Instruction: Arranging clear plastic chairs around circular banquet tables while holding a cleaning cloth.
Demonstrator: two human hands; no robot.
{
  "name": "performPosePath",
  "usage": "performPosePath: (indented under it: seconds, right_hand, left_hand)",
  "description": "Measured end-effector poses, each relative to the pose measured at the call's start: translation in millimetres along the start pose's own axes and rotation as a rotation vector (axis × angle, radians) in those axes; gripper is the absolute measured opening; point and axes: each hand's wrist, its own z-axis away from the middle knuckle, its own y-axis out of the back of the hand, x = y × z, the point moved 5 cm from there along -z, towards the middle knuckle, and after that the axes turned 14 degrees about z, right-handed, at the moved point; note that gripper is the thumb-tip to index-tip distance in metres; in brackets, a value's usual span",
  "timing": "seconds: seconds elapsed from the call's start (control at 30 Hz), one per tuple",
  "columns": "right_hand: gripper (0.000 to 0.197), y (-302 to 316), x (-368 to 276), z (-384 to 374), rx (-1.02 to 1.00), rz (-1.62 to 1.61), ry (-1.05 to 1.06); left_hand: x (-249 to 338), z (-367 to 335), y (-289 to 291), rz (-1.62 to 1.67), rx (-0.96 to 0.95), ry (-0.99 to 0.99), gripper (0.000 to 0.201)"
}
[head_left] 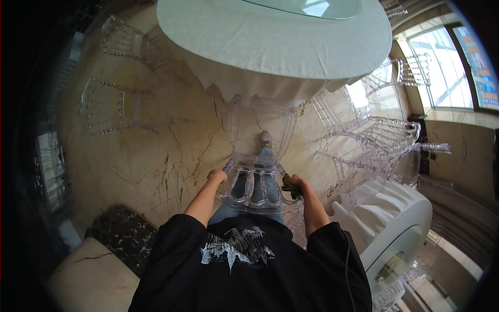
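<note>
Black shirt [249, 286] nearest the camera, one, pale print on front; one dark cable [348, 260] along its right side. Two hands, both on the work. Left hand [217, 176]: fingers wrapped round the left side of one clear chair [253, 160]. Right hand [295, 182]: clenched on one dark green item [292, 190], type unclear, up against the chair's right side; can't tell whether its fingers also grip the frame.

Chair sits between the hands, back toward the person, seat toward the front bench [270, 49]; contact with the cloth can't be told. One shoe [265, 139] shows through the chair.

Round benches: two, white cloths, one ahead, second bench [387, 205] lower right. Glass discs: two, front disc [291, 6] and rear disc [400, 255], one per bench. Other clear chairs: two at left [103, 106], at least three at right [387, 132], overlapping, exact count unclear. Veined tan floor [176, 156].
</note>
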Motion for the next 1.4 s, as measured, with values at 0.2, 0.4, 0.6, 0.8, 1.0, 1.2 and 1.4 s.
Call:
performPosePath:
  seconds: [0.2,0.4,0.6,0.8,1.0,1.2,1.4]
  right_hand:
    - [0.031,2,22,-26,-0.054,0.114,0.034]
    - [0.027,19,65,-46,0.206,0.009,0.014]
    - [0.031,13,117,11,0.256,-0.565,-0.047]
    - [0.039,-41,137,121,0.854,-0.916,0.013]
    - [0.040,-247,71,167,1.254,-1.474,-0.168]
    - [0.037,-475,-36,109,0.967,-1.875,-0.255]
    - [0.054,-593,-111,81,0.656,-1.928,-0.568]
  left_hand:
    - [-6,-47,-25,0.102,-0.218,-0.113,0.016]
    - [11,-37,-16,0.022,-0.516,-0.258,0.035]
    - [10,-45,-2,0.014,-0.492,-0.014,0.014]
    - [28,-80,3,-0.093,-0.759,0.149,0.012]
    - [38,-48,41,-0.154,-0.666,-0.442,0.019]
    - [-29,-91,141,0.065,-0.474,-0.593,0.018]
    - [-169,-196,288,-0.024,-0.408,-0.453,0.018]
